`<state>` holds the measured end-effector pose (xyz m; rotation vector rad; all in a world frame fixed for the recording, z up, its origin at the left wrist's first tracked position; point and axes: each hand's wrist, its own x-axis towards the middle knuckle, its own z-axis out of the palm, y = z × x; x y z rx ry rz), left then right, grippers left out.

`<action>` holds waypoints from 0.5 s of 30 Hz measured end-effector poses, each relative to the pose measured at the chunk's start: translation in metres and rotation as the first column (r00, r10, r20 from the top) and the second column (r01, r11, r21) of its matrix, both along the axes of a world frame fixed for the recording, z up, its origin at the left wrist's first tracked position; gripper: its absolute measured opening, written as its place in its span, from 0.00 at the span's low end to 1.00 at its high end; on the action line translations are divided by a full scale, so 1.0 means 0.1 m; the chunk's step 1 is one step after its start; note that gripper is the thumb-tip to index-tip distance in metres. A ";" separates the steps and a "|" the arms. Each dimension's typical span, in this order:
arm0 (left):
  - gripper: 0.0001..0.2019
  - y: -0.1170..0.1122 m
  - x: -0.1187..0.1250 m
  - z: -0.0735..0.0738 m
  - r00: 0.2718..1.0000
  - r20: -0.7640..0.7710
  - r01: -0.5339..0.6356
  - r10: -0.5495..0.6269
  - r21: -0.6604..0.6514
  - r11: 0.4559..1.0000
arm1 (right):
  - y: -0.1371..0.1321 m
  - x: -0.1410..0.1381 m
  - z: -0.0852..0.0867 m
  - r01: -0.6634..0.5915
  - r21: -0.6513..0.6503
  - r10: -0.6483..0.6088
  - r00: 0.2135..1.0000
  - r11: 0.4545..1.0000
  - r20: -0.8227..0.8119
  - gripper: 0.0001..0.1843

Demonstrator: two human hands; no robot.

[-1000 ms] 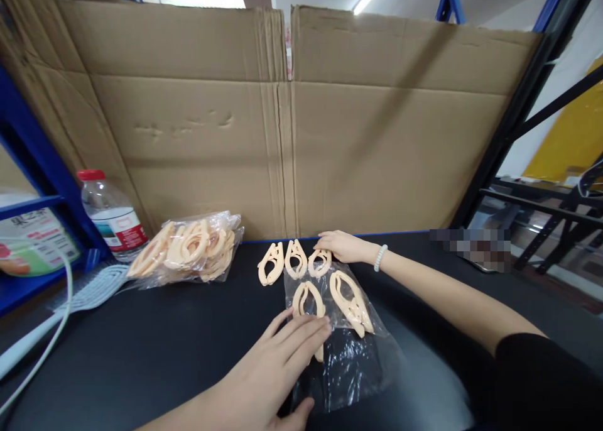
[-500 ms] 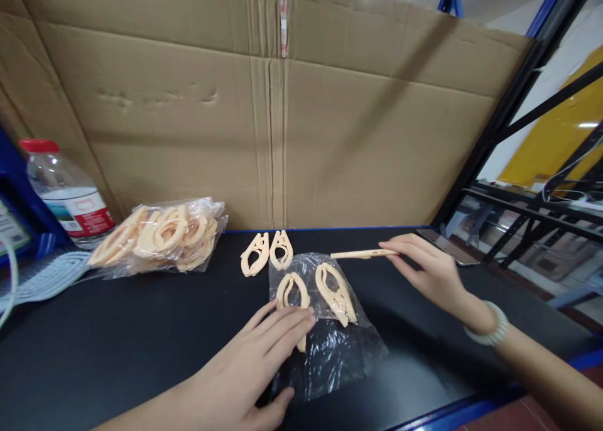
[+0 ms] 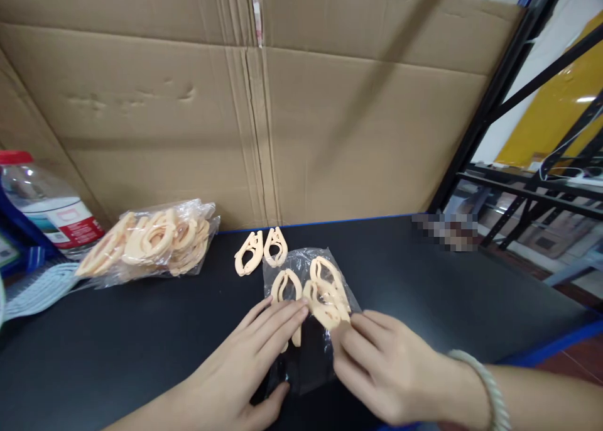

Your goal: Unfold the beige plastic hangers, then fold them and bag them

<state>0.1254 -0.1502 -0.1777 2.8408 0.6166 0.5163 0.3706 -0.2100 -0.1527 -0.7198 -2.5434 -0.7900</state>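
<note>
My left hand [image 3: 254, 349] lies with fingers stretched out over a clear plastic bag [image 3: 311, 362] and the lower part of a beige folding hanger [image 3: 293, 283]. My right hand [image 3: 381, 362] pinches another folding hanger [image 3: 321, 308] by its lower end. That held hanger is over the bag and partly covers a further folding hanger [image 3: 332, 274] at the bag's upper right. Beyond the bag, two more folded hangers, a left one [image 3: 257, 259] and a right one [image 3: 284, 249], lie side by side on the black table [image 3: 155, 337]. Whether the hangers are inside or on top of the bag is hard to tell.
At the left lies a filled clear bag of beige hangers [image 3: 160, 239]. Beside it are a grey-white hairbrush [image 3: 42, 293] and a red-capped bottle [image 3: 56, 211]. A cardboard wall [image 3: 358, 123] closes off the back. A black metal frame [image 3: 480, 123] rises at the right.
My right hand has moved left and nearer, bringing its hanger from beyond the bag's right side to over the bag. My left hand stays on the bag. The view has shifted slightly.
</note>
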 end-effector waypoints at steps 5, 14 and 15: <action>0.46 0.04 -0.03 -0.03 0.999 -0.010 0.036 -0.035 0.021 0.999 | 0.20 -0.01 -0.03 0.093 -0.150 -0.097 0.995 0.984 -0.020 0.10; 0.45 0.03 -0.01 0.08 0.999 -0.037 0.004 -0.001 0.077 0.997 | 1.35 2.27 0.25 0.630 -0.452 -0.774 0.547 0.632 -0.319 0.21; 0.45 0.03 -0.01 0.09 0.999 -0.033 0.006 -0.004 0.078 0.997 | 1.43 2.56 0.20 0.650 -0.489 -0.813 0.493 0.582 -0.311 0.24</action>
